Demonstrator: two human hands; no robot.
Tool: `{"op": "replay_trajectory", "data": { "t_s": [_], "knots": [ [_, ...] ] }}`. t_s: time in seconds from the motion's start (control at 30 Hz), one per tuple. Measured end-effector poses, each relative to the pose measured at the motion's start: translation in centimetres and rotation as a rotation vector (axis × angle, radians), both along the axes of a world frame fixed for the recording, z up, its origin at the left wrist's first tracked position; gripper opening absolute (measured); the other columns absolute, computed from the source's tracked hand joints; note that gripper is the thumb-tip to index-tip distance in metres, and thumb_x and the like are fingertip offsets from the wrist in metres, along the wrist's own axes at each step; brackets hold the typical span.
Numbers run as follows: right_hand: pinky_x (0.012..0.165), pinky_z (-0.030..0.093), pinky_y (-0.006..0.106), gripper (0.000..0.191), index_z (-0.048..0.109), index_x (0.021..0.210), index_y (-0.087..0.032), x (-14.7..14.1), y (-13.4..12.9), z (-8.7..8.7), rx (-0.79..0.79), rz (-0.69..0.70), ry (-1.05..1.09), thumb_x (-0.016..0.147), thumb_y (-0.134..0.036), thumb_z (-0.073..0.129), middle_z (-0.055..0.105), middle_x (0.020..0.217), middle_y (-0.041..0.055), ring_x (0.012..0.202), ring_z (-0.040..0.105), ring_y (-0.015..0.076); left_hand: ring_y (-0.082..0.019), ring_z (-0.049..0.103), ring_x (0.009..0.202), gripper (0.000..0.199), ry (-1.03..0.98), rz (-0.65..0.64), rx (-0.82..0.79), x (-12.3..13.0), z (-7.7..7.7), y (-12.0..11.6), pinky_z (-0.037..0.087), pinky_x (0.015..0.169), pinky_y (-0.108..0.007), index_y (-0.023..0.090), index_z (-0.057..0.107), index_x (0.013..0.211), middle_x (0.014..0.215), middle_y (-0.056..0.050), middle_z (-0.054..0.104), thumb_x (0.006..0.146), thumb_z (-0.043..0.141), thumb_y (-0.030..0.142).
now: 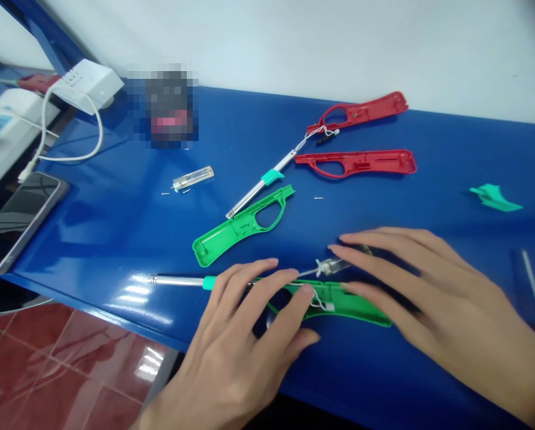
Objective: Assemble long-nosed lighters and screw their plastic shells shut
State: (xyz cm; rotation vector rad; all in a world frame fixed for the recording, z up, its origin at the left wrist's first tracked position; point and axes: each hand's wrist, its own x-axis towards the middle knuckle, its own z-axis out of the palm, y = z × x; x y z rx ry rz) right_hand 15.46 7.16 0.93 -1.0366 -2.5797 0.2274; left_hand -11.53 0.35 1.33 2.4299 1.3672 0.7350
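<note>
Fingers spread, the left hand [245, 334] arches over a ribbed, hollow plastic half-shell in glossy green [361, 307], index fingertip at its thin white wires [317, 298]. The right hand [422, 286] curves around a clear, rounded cartridge [337, 264] just beyond the shell; whether it pinches it, I cannot tell. A smooth metal tube [178, 280] with a teal collar juts left from under the left hand, over the shiny blue counter [115, 239]. Farther off lies a matching green half-shell [218, 245] with a looped trigger guard, near a second metal tube [253, 194]. An angular teal piece [495, 197] sits to the right. Farther still, two molded red half-shells [366, 162] lie apart, and a transparent cartridge [193, 178] rests left of center.
</note>
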Motion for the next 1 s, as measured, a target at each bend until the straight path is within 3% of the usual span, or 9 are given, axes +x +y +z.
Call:
{"op": "replay_trajectory", "data": {
  "t_s": [0.1, 0.23, 0.37, 0.5, 0.67, 0.83, 1.0],
  "knots": [
    [0.100, 0.051, 0.041, 0.026, 0.071, 0.126, -0.021, -0.1, 0.3, 0.2, -0.009, 0.005, 0.017, 0.114, -0.030, 0.049, 0.073, 0.123, 0.0047, 0.115, 0.068, 0.0241, -0.030, 0.059, 0.133, 0.028, -0.025, 0.025, 0.024, 0.1, -0.7, 0.1, 0.046, 0.112, -0.049, 0.014, 0.071, 0.134, 0.133, -0.011, 0.072, 0.106, 0.070, 0.016],
    [0.099, 0.049, 0.035, 0.024, 0.072, 0.120, -0.024, -0.1, 0.0, 0.5, -0.026, -0.005, 0.054, 0.115, -0.028, 0.049, 0.074, 0.117, 0.0008, 0.108, 0.068, 0.0185, -0.026, 0.062, 0.126, 0.025, -0.072, 0.039, 0.028, 0.2, -1.0, 0.1, 0.046, 0.110, -0.045, 0.014, 0.073, 0.130, 0.130, -0.010, 0.073, 0.105, 0.072, 0.014],
    [0.091, 0.054, 0.025, 0.021, 0.075, 0.110, -0.031, -0.3, -0.3, 0.7, -0.111, -0.131, 0.136, 0.114, -0.028, 0.055, 0.077, 0.113, -0.0071, 0.095, 0.073, 0.0106, -0.024, 0.064, 0.120, 0.022, -0.094, 0.033, 0.023, 0.3, -0.8, 0.3, 0.047, 0.107, -0.042, 0.014, 0.074, 0.126, 0.128, -0.008, 0.073, 0.104, 0.072, 0.013],
    [0.090, 0.059, 0.023, 0.023, 0.077, 0.110, -0.035, -0.2, -0.4, 0.9, -0.132, -0.184, 0.157, 0.113, -0.027, 0.055, 0.078, 0.114, -0.0103, 0.095, 0.075, 0.0102, -0.024, 0.065, 0.121, 0.022, -0.095, 0.032, 0.033, 0.3, -0.8, 0.3, 0.048, 0.107, -0.041, 0.013, 0.074, 0.126, 0.129, -0.009, 0.073, 0.104, 0.071, 0.012],
    [0.089, 0.062, 0.019, 0.022, 0.076, 0.107, -0.039, 0.2, -0.4, 1.2, -0.205, -0.172, 0.200, 0.113, -0.030, 0.056, 0.078, 0.112, -0.0141, 0.091, 0.077, 0.0079, -0.027, 0.060, 0.135, 0.024, -0.078, 0.035, 0.019, 0.2, -1.0, 0.0, 0.047, 0.113, -0.044, 0.012, 0.074, 0.129, 0.136, -0.014, 0.070, 0.105, 0.070, 0.011],
    [0.079, 0.062, 0.013, 0.028, 0.078, 0.104, -0.037, 0.3, -0.2, 1.5, -0.224, -0.103, 0.192, 0.114, -0.034, 0.052, 0.080, 0.107, -0.0130, 0.085, 0.078, 0.0052, -0.027, 0.061, 0.135, 0.024, -0.073, 0.035, 0.018, 0.3, -1.0, 0.0, 0.050, 0.112, -0.044, 0.013, 0.074, 0.129, 0.134, -0.012, 0.072, 0.106, 0.070, 0.012],
    [0.079, 0.063, 0.016, 0.031, 0.080, 0.105, -0.037, 0.3, -0.3, 1.6, -0.203, -0.075, 0.160, 0.115, -0.032, 0.050, 0.080, 0.109, -0.0106, 0.089, 0.079, 0.0065, -0.028, 0.062, 0.134, 0.025, -0.076, 0.024, 0.022, 0.2, -1.0, 0.0, 0.053, 0.109, -0.045, 0.013, 0.074, 0.130, 0.131, -0.012, 0.074, 0.105, 0.071, 0.013]
  ]
}}
